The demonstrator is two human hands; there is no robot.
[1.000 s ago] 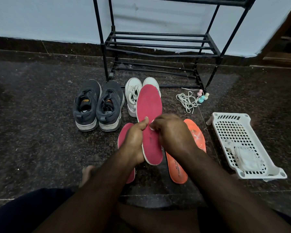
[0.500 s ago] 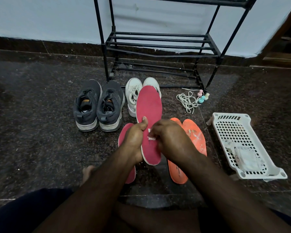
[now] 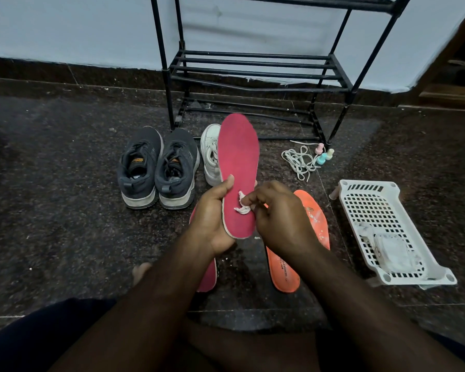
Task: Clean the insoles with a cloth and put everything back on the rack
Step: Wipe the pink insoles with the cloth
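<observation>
matt insole (image 3: 238, 167), speckled floor (image 3: 65, 210), perhaps stone
</observation>
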